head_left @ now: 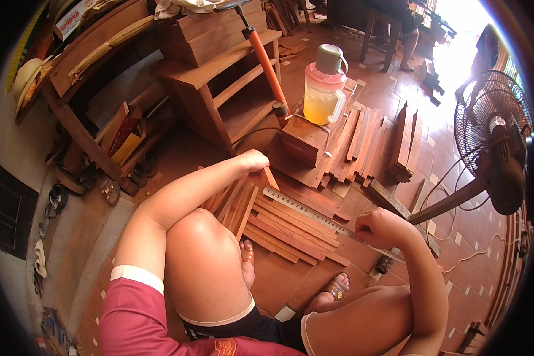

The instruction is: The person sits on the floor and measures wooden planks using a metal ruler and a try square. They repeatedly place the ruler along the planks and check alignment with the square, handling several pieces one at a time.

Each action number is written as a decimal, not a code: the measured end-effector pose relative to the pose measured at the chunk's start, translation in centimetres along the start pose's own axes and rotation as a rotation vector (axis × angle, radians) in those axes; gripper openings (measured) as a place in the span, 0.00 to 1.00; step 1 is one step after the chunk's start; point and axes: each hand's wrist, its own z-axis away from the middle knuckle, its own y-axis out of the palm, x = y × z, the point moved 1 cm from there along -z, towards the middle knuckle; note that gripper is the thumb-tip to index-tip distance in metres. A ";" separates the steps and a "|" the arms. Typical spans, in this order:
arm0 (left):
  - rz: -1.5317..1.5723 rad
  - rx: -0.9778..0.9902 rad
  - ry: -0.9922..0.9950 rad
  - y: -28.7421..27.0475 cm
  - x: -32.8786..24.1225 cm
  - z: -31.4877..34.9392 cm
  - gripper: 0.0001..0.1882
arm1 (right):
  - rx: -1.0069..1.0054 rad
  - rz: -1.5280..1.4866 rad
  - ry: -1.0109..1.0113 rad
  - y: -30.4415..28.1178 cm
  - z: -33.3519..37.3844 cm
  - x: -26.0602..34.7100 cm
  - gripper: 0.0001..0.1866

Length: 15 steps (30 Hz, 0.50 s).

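Observation:
My left hand [255, 161] is closed, with a short stretch of a reddish wooden strip [270, 178] coming out below its fingers. A pale measuring tape [305, 210] with dark markings runs from just below that hand, slanting right across several cut wooden strips [293, 231] on the floor. My right hand [378, 226] is curled shut over the tape's right part; what its fingers hold, if anything, is hidden. Beyond it the tape continues toward a dark, blurred object [384, 264] on the tiles. More strips [241, 210] lean at an angle beside my left knee.
A jug of yellow drink [323, 98] stands on a low wooden box [302, 142] ahead. Stacked boards [362, 139] lie right of it. A standing fan [495, 142] is at right, cables trailing. An orange hand pump [266, 65] leans by a wooden cabinet [210, 83]. Someone's leg [410, 47] shows far back.

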 end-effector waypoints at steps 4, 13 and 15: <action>0.015 -0.010 0.066 -0.4 0.5 -0.3 0.05 | 0.015 0.021 0.005 -0.1 -0.1 0.3 0.05; -0.581 0.058 0.018 1.2 -1.0 2.2 0.07 | 0.052 0.081 0.062 -0.1 0.2 2.7 0.05; -0.813 0.115 0.024 1.8 -1.2 2.4 0.08 | 0.072 0.079 0.055 0.0 0.2 2.9 0.05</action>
